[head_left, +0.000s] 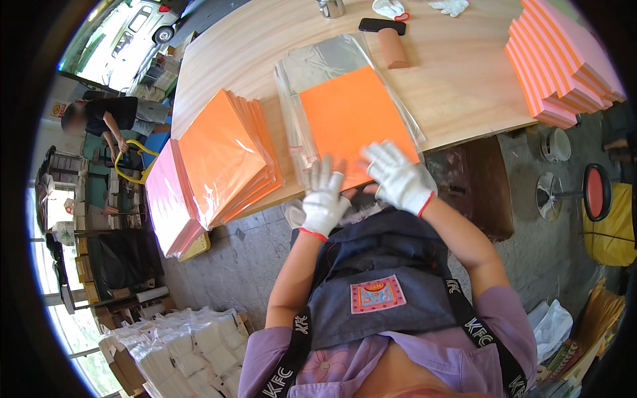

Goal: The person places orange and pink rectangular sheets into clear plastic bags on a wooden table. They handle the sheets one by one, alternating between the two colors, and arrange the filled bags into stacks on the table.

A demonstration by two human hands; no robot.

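An orange paper sheet or thin stack [355, 116] lies on a pile of clear plastic bags [325, 56] at the table's near edge. My left hand [324, 200], in a white glove with a red cuff, is at the sheet's lower left corner, fingers spread and thumb bare. My right hand [399, 179], gloved the same way, is over the sheet's lower right part. Its fingers are stretched out and slightly blurred by motion. Neither hand holds anything that I can see. Whether they press on the sheet or hover just above it, I cannot tell.
Bagged orange paper [222, 159] and bagged pink paper [171, 199] are stacked left. Pink and orange paper [557, 66] rises at the far right. Beyond the bags are a phone [381, 26], a brown block [393, 48] and white gloves [390, 9]. Another person [113, 119] is left.
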